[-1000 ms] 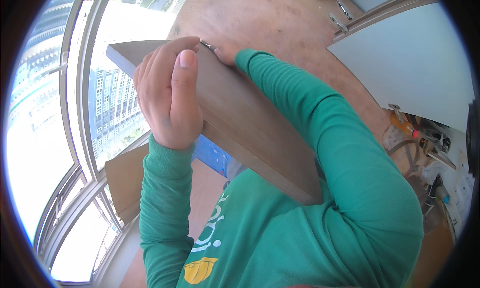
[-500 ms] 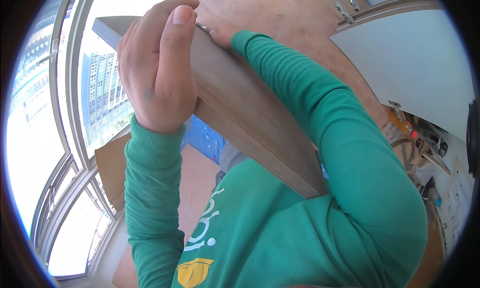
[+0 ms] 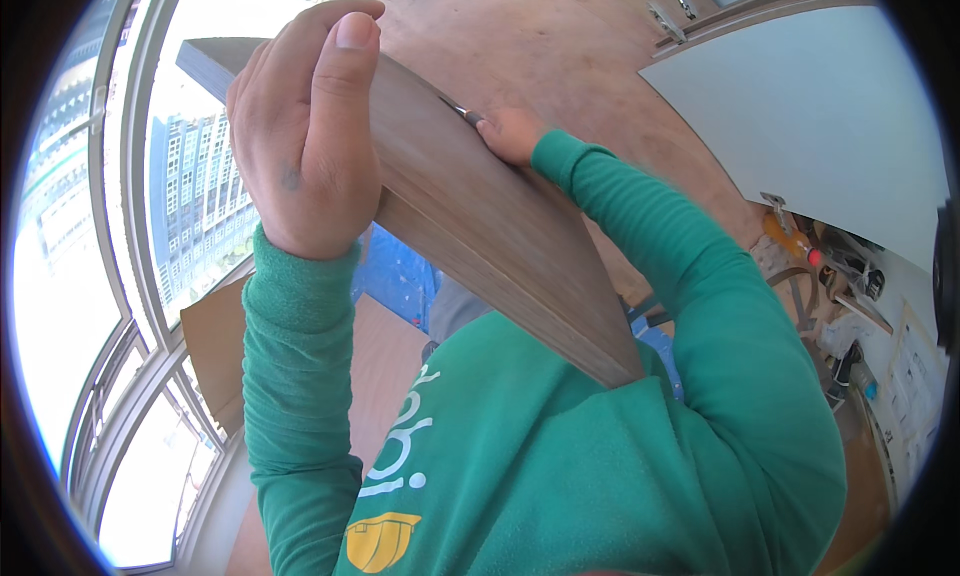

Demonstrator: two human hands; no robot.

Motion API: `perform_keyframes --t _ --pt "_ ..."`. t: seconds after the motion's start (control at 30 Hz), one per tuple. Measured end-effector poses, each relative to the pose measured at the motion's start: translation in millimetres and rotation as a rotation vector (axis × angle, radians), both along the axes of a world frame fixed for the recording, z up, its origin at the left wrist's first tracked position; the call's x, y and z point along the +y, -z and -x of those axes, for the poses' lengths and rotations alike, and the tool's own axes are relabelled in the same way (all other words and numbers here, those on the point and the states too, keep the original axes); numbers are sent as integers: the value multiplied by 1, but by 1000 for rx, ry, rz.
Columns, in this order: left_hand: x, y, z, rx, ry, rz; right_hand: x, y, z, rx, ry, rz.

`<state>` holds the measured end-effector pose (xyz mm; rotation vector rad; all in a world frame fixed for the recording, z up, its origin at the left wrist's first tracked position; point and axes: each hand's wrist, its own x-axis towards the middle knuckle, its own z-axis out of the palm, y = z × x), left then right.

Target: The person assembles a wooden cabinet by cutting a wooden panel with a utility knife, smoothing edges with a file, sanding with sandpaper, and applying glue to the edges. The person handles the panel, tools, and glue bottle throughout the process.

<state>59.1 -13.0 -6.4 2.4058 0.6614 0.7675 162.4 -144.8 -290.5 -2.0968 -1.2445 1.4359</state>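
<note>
A long brown wood-grain board (image 3: 490,206) slants across in front of me, its near end against my green shirt. My left hand (image 3: 305,141) is closed over the far part of the board, thumb up and fingers bent along it; some fingertips are hidden. On the board's right edge, my right hand (image 3: 512,134) grips a slim knife-like tool (image 3: 462,111) with a dark pointed tip and a shiny metal section. The tip lies at the board's edge. Most of the tool's handle is hidden in my fingers.
Tall windows (image 3: 140,226) run along the left, with brown cardboard (image 3: 213,351) below them. A white cabinet door (image 3: 800,116) with metal hinges lies at the upper right. Several tools, including an orange-handled one (image 3: 787,236), are heaped at the right. A blue surface (image 3: 395,271) shows under the board.
My right hand has slid the knife-like tool along the board's edge toward me. My left hand and the board have shifted only slightly left in view.
</note>
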Motion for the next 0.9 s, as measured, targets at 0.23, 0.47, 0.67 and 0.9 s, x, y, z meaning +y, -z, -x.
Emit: perform_keyframes --t 0.23,0.47,0.67,0.9 --pt "0 -3 2 25 12 -20 -123 -12 7 88 165 -77" --pt "-1 -2 1 19 24 -44 -217 -30 -3 108 178 66" --pt "-3 -4 2 31 27 18 -234 -65 -17 218 327 105" --pt "-9 -7 10 59 -7 -20 -192 -68 -29 189 383 -100"
